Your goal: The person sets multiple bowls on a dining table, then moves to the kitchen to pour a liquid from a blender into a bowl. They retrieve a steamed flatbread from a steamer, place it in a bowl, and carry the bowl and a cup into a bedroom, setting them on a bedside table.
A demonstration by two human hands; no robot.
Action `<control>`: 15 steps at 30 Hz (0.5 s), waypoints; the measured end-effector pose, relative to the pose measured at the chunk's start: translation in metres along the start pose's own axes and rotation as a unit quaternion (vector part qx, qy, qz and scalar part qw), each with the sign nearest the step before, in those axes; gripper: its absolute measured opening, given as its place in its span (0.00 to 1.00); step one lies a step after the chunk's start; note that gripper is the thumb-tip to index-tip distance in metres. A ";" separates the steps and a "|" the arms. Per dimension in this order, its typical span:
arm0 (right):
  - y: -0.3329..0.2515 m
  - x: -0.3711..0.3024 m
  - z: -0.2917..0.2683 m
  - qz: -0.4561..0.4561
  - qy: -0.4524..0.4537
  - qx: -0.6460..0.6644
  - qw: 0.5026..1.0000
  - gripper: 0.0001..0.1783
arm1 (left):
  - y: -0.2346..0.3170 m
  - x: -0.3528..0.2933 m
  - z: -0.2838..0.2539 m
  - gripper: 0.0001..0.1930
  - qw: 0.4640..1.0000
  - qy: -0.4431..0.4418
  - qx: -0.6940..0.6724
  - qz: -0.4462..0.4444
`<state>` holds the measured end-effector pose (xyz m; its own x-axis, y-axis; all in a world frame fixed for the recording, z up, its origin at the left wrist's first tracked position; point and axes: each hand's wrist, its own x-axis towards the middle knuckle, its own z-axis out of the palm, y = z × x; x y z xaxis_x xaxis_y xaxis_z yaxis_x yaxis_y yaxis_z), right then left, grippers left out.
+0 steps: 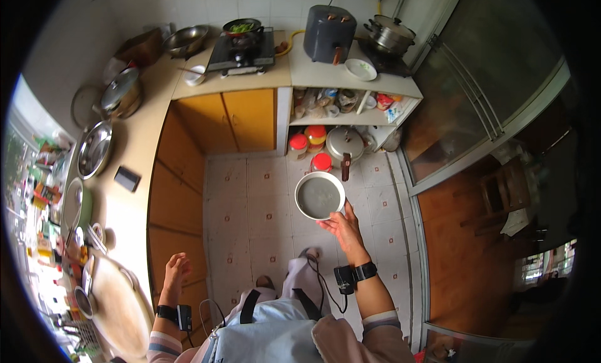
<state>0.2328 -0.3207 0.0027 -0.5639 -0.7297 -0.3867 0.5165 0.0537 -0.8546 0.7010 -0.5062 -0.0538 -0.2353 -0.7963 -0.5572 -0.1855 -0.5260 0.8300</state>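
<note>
In my right hand (341, 228) is a white-rimmed bowl (320, 196), held level by its near right edge over the floor. A cloudy greyish liquid fills much of it. My left hand (177, 270) hangs beside the front of the left counter, its fingers loosely curled with nothing seen in them. Ahead, a black frying pan (242, 27) with green vegetables sits on the gas stove (241, 51). To the stove's left stands a small white bowl (195, 75) with a utensil resting in it.
Along the left counter (128, 203) lie a phone (127, 179), a steel basin (96, 149), a lidded pot (122, 92) and a round cutting board (117, 305). An air fryer (330, 34), a plate (360, 69) and a steamer (390, 34) occupy the far counter. Red-lidded jars (321, 162) and a pressure cooker (344, 144) are below.
</note>
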 end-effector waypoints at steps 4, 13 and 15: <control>-0.023 0.068 -0.032 0.008 0.015 0.021 1.000 0.35 | 0.028 0.059 0.067 0.14 0.995 -0.070 0.067 0.037; -0.106 0.241 -0.066 -0.024 -0.045 -0.015 0.999 0.33 | -0.053 0.060 0.126 0.10 0.980 0.039 0.118 -0.157; -0.120 0.281 -0.066 -0.001 -0.050 0.011 0.999 0.34 | -0.072 0.044 0.130 0.10 0.966 0.075 0.120 -0.218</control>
<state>-0.0299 -0.4866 -0.0265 -0.4986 -0.7939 -0.3479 0.5303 0.0381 -0.8470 0.5798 -0.4650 -0.1411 0.0521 -0.5583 -0.8280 -0.4563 -0.7508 0.4776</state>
